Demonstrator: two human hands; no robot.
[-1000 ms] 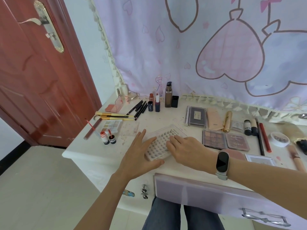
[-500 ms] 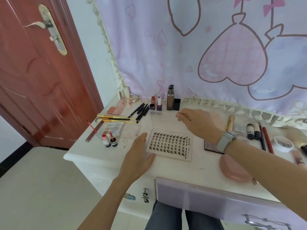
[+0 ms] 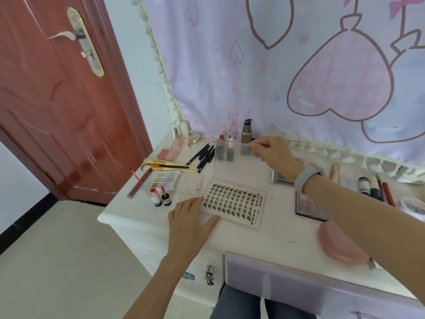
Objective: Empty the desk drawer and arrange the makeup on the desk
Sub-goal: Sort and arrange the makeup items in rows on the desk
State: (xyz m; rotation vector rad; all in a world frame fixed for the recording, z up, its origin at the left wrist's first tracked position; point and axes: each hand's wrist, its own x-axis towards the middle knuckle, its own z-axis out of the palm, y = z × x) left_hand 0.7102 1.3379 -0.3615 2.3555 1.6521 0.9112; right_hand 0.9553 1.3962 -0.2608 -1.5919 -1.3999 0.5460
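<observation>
A flat tray of false lashes (image 3: 234, 203) lies on the white desk (image 3: 264, 240) in front of me. My left hand (image 3: 188, 217) holds the tray's near left corner down, fingers on its left edge and thumb along the front. My right hand (image 3: 273, 153) pinches the far corner of the tray's clear lid (image 3: 230, 171), which is raised and tilted up toward the curtain. The purple drawer (image 3: 299, 279) stands pulled out below the desk edge; its inside is hidden.
Pencils (image 3: 203, 155), gold brushes (image 3: 170, 165), a small palette (image 3: 165, 179) and two little bottles (image 3: 161, 198) lie left. A foundation bottle (image 3: 246, 131) stands at the back. An eyeshadow palette (image 3: 308, 206), pink compact (image 3: 340, 247) and tubes (image 3: 372, 185) lie right. A red door (image 3: 57, 100) is left.
Both hands were on the closed lash tray. My right hand then lifted away toward the back with the clear lid, which now stands raised; my left hand slid to the tray's left corner.
</observation>
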